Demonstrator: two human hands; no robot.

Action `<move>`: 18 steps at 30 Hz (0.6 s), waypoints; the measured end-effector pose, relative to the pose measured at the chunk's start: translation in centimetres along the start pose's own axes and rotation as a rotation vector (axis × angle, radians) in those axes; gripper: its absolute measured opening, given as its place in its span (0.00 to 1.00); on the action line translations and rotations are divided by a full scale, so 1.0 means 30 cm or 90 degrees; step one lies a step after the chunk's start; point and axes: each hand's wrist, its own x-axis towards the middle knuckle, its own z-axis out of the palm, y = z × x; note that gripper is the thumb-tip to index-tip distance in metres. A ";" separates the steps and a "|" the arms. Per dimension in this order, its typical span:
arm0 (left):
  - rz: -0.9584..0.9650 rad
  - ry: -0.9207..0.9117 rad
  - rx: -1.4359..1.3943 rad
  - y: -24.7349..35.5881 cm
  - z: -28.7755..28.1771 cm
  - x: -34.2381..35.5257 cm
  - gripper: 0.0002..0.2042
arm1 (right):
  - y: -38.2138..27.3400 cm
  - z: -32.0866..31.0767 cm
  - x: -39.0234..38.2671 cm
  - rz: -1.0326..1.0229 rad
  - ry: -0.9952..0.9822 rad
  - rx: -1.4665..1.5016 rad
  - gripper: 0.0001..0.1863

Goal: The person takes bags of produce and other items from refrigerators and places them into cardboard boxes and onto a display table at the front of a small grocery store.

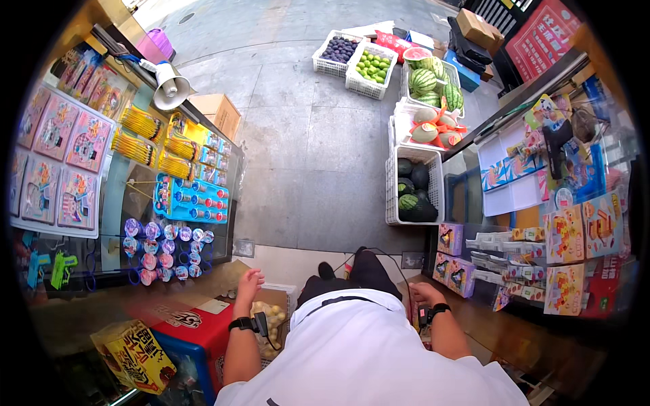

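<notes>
My left hand point(250, 280) is raised in front of the left counter, its fingers loosely bent and nothing visible in them. Below it, a container of round yellowish produce point(273, 318) stands beside my forearm. My right hand point(426, 294) hangs by my right hip, near the right counter; its fingers are loosely curved, partly turned from view, and I see nothing held. Each wrist wears a black strap with a small device. A thin dark cable point(399, 264) loops past my legs near the right hand.
Toy packs point(193, 197) and small round tubs point(150, 245) cover the left counter, beside a megaphone point(170, 86). Boxed goods point(565, 233) fill the right counter. Ahead, white crates hold dark melons point(413, 177), watermelons point(423, 81), green fruit point(373, 66) and plums point(338, 50). Grey paving point(305, 162) lies between.
</notes>
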 end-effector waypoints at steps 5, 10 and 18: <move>0.082 -0.002 0.059 0.535 0.137 0.393 0.12 | -0.449 0.023 0.107 0.089 -0.157 0.042 0.30; -0.160 0.079 0.089 0.595 0.139 0.666 0.10 | -1.148 -0.122 0.332 -0.103 -0.203 0.146 0.10; -0.226 0.118 -0.020 1.096 0.290 0.975 0.13 | -2.685 -0.062 0.386 -0.522 0.029 -0.311 0.12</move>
